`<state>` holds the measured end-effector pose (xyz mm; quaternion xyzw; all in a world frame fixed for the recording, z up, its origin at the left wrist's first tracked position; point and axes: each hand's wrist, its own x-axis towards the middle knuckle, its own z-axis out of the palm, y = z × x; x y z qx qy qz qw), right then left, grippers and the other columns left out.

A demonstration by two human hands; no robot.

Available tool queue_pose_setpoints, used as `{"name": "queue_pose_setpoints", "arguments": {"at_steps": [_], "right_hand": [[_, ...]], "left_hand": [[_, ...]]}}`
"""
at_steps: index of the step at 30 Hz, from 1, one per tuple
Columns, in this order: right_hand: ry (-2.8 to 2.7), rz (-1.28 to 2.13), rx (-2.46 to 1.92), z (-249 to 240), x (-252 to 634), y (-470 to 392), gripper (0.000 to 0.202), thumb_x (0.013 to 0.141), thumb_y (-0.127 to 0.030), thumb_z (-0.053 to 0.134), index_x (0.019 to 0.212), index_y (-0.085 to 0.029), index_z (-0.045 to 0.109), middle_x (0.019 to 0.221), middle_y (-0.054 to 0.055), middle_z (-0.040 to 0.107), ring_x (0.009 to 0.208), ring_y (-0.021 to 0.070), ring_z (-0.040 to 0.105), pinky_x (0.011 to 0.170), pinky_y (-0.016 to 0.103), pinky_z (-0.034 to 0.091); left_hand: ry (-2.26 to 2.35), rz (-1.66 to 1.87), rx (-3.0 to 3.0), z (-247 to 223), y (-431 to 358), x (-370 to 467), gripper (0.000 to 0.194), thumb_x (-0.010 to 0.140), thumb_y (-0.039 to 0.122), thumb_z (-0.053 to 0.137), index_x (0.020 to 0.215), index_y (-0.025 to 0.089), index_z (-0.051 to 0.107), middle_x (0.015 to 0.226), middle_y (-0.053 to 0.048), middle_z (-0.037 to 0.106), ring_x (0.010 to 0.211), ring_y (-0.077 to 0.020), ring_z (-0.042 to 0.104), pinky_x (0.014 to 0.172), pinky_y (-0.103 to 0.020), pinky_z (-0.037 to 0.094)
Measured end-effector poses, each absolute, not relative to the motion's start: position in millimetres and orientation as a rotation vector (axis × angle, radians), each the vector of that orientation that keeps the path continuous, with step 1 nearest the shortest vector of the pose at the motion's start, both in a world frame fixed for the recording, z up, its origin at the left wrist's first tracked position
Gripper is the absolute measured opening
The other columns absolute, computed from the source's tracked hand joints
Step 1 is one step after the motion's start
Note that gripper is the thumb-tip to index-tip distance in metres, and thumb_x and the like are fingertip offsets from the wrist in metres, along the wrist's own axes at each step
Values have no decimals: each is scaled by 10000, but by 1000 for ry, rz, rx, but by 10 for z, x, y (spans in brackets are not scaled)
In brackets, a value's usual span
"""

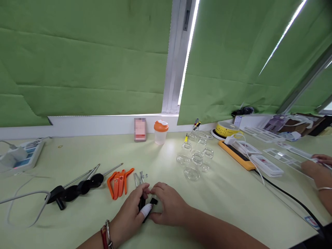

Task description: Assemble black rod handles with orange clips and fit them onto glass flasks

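My left hand (132,209), with a white wrap on its thumb, is closed around small black parts near the table's front. One black piece (154,201) sticks out past the wrapped thumb, slanting toward my right hand (171,204). The right fingers curve loosely beside that piece, with a gap between thumb and forefinger. Just beyond the hands lie several thin metal rods (140,177) and tiny metal bits (145,175). Orange plastic handles (119,184) lie to the left. Further left are black-handled pieces with long metal shafts (83,186).
Clear glass jars (197,159) stand right of centre. An orange-lidded cup (160,132) and a phone-like slab (140,130) are at the back. A power strip (237,155) trails a black cable at right. Another person's hand (317,169) works at far right.
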<state>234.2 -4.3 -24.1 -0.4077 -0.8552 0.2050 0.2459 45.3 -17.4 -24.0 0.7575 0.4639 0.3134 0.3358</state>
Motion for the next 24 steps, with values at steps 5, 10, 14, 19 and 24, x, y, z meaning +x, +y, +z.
{"name": "queue_pose_setpoints", "arguments": {"at_steps": [5,10,14,19,24], "right_hand": [[-2402,588,-1059,-239,2386,22,324,734,-340,688,1019,-202,622,1031,67,618,950,218,571,827,329,459],[-2491,602,-1022,-157,2438,87,211,823,-252,613,1020,-206,671,1011,67,639,926,195,594,840,303,467],[-2562,564,-993,-109,2534,136,221,859,-253,572,1046,-220,684,993,63,635,886,181,599,811,282,469],[-2612,487,-994,-104,2654,206,266,887,-168,474,1024,-241,691,914,39,601,802,154,575,720,253,458],[-2632,502,-982,-64,2617,236,258,904,-170,439,933,-227,688,912,26,572,794,140,561,731,241,451]], "left_hand": [[1215,798,2059,-194,-168,414,468,835,251,522,1284,230,393,1172,-117,568,1104,-253,540,982,-457,436],[1069,660,2249,33,-122,126,556,802,286,596,1321,272,400,1359,-108,465,1259,-297,425,1032,-469,392],[893,422,2392,80,-96,-110,732,761,387,665,1402,312,319,1503,-88,288,1371,-333,245,1095,-521,274],[863,313,2419,-125,-68,-87,777,739,344,691,1415,320,307,1522,-94,247,1378,-351,222,1089,-561,256],[817,471,2364,-229,-84,100,794,745,224,655,1431,295,262,1450,-97,381,1336,-314,324,1094,-500,306]]}}
